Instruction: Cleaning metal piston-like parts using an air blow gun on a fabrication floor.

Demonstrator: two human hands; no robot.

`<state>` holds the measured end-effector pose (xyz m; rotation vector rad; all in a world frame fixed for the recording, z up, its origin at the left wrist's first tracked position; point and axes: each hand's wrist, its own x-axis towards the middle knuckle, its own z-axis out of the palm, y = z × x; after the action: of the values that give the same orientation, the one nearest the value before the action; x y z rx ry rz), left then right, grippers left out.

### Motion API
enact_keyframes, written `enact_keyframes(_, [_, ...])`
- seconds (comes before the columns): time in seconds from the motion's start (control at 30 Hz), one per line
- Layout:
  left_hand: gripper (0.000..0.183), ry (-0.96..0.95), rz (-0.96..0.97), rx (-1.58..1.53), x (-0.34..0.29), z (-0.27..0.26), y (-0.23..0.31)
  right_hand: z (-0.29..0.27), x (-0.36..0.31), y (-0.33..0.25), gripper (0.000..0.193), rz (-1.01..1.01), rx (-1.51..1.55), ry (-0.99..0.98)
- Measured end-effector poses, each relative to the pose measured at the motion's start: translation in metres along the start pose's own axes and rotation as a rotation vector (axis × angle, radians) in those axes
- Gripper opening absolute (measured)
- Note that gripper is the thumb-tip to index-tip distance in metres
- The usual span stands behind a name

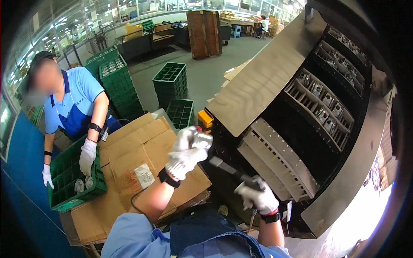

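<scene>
My left hand [186, 154], in a white knit glove, is closed around a small silvery metal part [202, 141] and lifts it above the cardboard's right edge. In my right hand [259, 197], also gloved, is a tool with a flat metal tip and a dark body [234, 171]; its exact kind is unclear. The tip points up and left toward the metal part, with a gap between them. Closest to my right hand is a slatted metal rack [279, 159] on the dark machine.
More racks loaded with metal parts [320, 103] sit along the machine at right. Flattened cardboard [124, 172] covers the bench. At left, a co-worker [79, 99] reaches into a green divided crate [77, 198]. Green crates [170, 81] stand stacked beyond, near a yellow bin [205, 118].
</scene>
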<state>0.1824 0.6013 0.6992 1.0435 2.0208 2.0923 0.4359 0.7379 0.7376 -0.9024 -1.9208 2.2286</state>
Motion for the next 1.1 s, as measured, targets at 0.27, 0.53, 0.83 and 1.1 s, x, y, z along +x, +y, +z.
enact_keyframes(0.27, [0.033,0.216,-0.664,-0.023,-0.057,-0.093,-0.017,0.029,0.042,0.066,0.054,-0.082,-0.411,-0.356])
enact_keyframes(0.53, [0.061,-0.016,-0.623,1.401,-0.039,-0.125,-0.048,-0.119,-0.041,-0.027,0.035,-0.332,0.202,0.607])
enact_keyframes(0.83, [0.047,-0.369,0.735,0.562,0.103,0.203,0.082,-0.246,-0.104,-0.033,0.022,-0.078,0.101,1.046])
enact_keyframes(1.1, [0.066,-0.772,0.17,0.768,0.158,0.453,0.125,-0.243,-0.111,-0.035,0.019,-0.114,0.282,0.939])
